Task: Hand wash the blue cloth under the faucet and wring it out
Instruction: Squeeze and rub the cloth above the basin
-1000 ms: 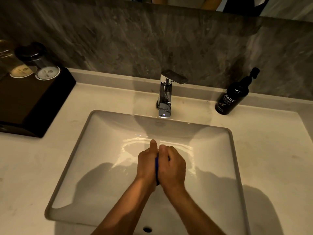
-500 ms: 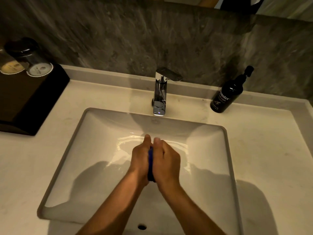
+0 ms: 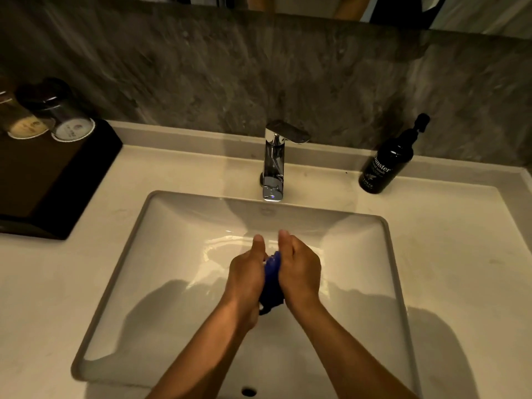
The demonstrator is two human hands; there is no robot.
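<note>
The blue cloth [image 3: 272, 279] is bunched into a narrow wad over the middle of the white sink basin [image 3: 359, 283]. My left hand [image 3: 246, 273] holds it from the left and my right hand [image 3: 300, 269] from the right, thumbs on top pointing toward the faucet. Most of the cloth is hidden between my palms; a dark end hangs out near my left wrist. My fingers are out of sight beneath the cloth. The chrome faucet [image 3: 273, 165] stands behind the basin, its spout a little beyond my thumbs. I see no stream of water.
A black soap pump bottle [image 3: 385, 165] stands at the back right of the pale countertop [image 3: 460, 269]. At the left, a black tray [image 3: 51, 180] carries two upturned glasses [image 3: 69, 122]. A dark stone wall rises behind the faucet.
My hands have drawn slightly apart, so more of the blue cloth shows between them. They remain over the middle of the basin.
</note>
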